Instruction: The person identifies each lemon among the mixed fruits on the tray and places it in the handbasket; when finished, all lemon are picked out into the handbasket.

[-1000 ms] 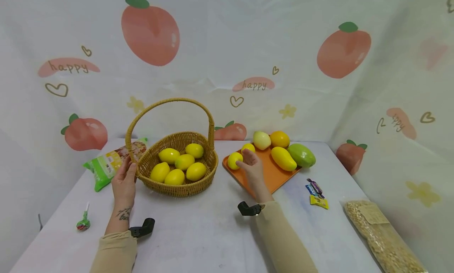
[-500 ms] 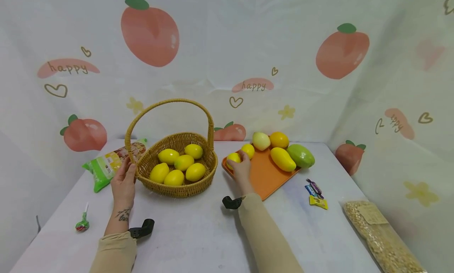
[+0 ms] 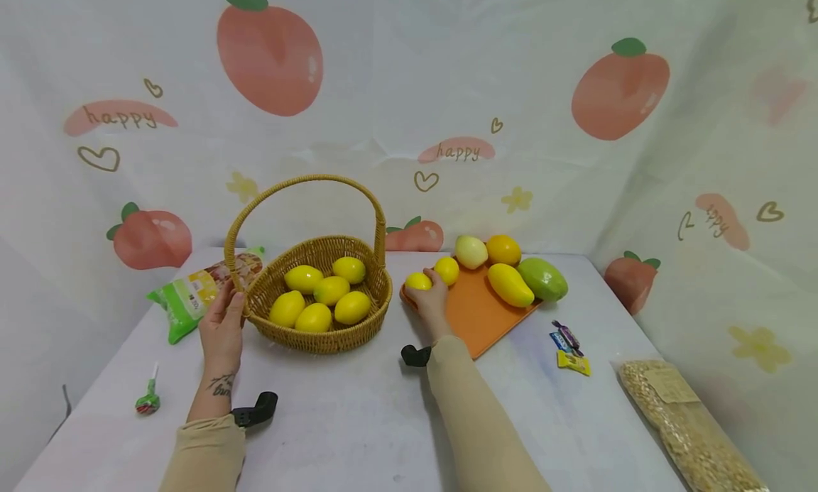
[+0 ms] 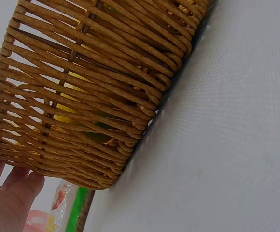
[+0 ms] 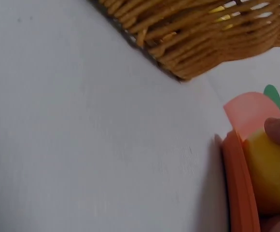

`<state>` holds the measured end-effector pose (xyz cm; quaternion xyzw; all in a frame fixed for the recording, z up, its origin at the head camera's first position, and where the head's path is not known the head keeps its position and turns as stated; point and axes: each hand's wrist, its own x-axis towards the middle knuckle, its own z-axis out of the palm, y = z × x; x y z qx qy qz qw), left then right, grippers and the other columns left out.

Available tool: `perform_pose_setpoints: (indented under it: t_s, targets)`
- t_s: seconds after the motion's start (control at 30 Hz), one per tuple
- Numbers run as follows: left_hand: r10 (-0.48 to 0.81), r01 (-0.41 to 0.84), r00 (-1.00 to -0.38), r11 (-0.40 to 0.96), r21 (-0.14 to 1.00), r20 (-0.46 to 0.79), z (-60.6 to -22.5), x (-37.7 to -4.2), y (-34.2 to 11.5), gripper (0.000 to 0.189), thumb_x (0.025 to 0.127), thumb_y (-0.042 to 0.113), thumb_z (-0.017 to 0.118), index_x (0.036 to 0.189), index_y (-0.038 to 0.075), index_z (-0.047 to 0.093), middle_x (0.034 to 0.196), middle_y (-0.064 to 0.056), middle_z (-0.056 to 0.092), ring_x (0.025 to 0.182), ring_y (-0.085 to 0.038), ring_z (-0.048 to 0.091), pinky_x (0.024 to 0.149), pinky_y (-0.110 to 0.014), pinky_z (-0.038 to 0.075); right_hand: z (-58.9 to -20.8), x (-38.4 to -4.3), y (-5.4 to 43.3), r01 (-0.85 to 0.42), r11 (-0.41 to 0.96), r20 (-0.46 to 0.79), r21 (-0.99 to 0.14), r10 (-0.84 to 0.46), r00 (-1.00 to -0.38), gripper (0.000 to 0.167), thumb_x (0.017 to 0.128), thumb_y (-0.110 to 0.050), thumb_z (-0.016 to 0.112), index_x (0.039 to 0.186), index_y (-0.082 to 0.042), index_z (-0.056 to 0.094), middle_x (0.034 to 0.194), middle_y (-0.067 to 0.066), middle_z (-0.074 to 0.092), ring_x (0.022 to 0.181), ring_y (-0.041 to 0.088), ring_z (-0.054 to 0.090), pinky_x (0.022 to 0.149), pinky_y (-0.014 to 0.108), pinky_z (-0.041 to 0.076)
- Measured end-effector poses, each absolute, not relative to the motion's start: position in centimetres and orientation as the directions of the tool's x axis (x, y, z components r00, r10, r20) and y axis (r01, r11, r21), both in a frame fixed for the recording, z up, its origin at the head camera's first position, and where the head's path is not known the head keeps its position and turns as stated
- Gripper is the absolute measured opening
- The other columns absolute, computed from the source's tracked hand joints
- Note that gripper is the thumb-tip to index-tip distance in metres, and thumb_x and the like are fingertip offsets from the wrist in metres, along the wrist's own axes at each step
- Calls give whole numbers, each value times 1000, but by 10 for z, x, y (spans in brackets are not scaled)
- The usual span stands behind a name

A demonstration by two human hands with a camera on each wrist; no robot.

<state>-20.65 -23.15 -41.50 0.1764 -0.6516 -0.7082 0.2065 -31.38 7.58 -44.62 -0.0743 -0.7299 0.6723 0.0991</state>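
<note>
In the head view my right hand [image 3: 434,309] grips a lemon [image 3: 418,281] at the left corner of the orange tray [image 3: 482,329]. The right wrist view has a thumb and fingertips against that lemon [image 5: 270,171], beside the tray's rim [image 5: 239,186]. Another lemon [image 3: 446,271] lies just behind the hand. My left hand [image 3: 221,329] touches the left side of the wicker basket [image 3: 332,343], near the foot of its handle. Its fingertips [image 4: 33,181] rest on the woven wall in the left wrist view. Several lemons [image 3: 331,291] lie inside the basket.
On the tray's far side sit a pale green round fruit [image 3: 471,252], an orange [image 3: 504,250], a mango [image 3: 510,285] and a green papaya-like fruit [image 3: 543,279]. Wrapped candies [image 3: 569,346], an oat bag [image 3: 684,421], a lollipop [image 3: 148,401] and a green snack bag [image 3: 192,300] lie around.
My right hand has moved left from over the tray and taken hold of the lemon at its corner. That lemon sits slightly higher in view now. The left hand has kept its place.
</note>
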Motion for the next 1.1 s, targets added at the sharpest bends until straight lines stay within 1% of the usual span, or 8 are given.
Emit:
perform_pose_setpoints:
  t_s: [0.17, 0.3, 0.47, 0.57, 0.63, 0.87, 1.03, 1.1]
  targets:
    - [-509, 51, -861, -71, 996, 8, -413, -206, -231, 50, 92, 40, 49, 140, 29, 40, 145, -3, 39, 127, -10, 37, 107, -24, 34, -443, -307, 90, -25, 104, 48, -994, 223, -974, 63, 70, -2, 70, 129, 1, 49, 128, 16, 47, 113, 30, 43, 99, 45, 39]
    - [-501, 49, -865, -53, 997, 16, -411, -207, -231, 50, 93, 42, 48, 141, 30, 38, 147, -3, 36, 129, -11, 36, 109, -28, 31, -435, -303, 101, -52, 119, 77, -992, 219, -973, 61, 70, -1, 70, 128, -1, 51, 125, 15, 51, 111, 29, 45, 98, 44, 40]
    - [-506, 48, -862, -52, 997, 15, -412, -208, -232, 50, 93, 42, 48, 141, 30, 38, 145, -4, 38, 128, -11, 37, 110, -29, 31, -417, -289, 110, -61, 91, 76, -994, 171, -982, 60, 73, -1, 71, 130, -4, 50, 132, 11, 49, 115, 28, 42, 101, 44, 38]
    - [-511, 53, -859, -65, 996, 12, -412, -208, -231, 50, 92, 41, 49, 140, 30, 40, 143, -4, 40, 126, -11, 38, 109, -28, 32, -407, -277, 111, -69, 76, 79, -995, 140, -987, 60, 75, 0, 70, 131, -4, 50, 133, 11, 48, 115, 27, 42, 101, 44, 38]
    - [-515, 59, -857, -76, 995, 12, -412, -208, -230, 50, 92, 41, 50, 140, 29, 41, 142, -5, 41, 126, -11, 38, 109, -28, 32, -401, -269, 110, -91, 77, 100, -993, 119, -988, 59, 75, 1, 70, 130, -3, 50, 131, 13, 49, 113, 28, 43, 99, 44, 39]
    - [-514, 72, -857, -84, 994, 19, -411, -207, -230, 50, 92, 40, 50, 140, 29, 41, 142, -5, 40, 127, -11, 38, 109, -28, 32, -390, -250, 98, -101, 60, 106, -993, 77, -991, 58, 72, 0, 73, 127, -7, 55, 128, 8, 53, 112, 25, 45, 95, 39, 41]
    - [-518, 70, -855, -82, 994, 17, -412, -206, -229, 50, 92, 40, 50, 140, 28, 41, 142, -5, 41, 126, -11, 38, 108, -26, 33, -388, -250, 79, -120, 10, 120, -993, 41, -992, 58, 71, 3, 72, 125, -6, 55, 126, 10, 53, 105, 25, 47, 83, 34, 47]
    - [-522, 72, -853, -79, 994, 20, -412, -206, -229, 50, 92, 40, 50, 140, 27, 41, 141, -6, 41, 125, -12, 39, 107, -26, 33, -387, -252, 70, -128, -16, 127, -992, 19, -992, 58, 71, 4, 71, 126, -6, 55, 126, 10, 52, 104, 25, 48, 83, 33, 49]
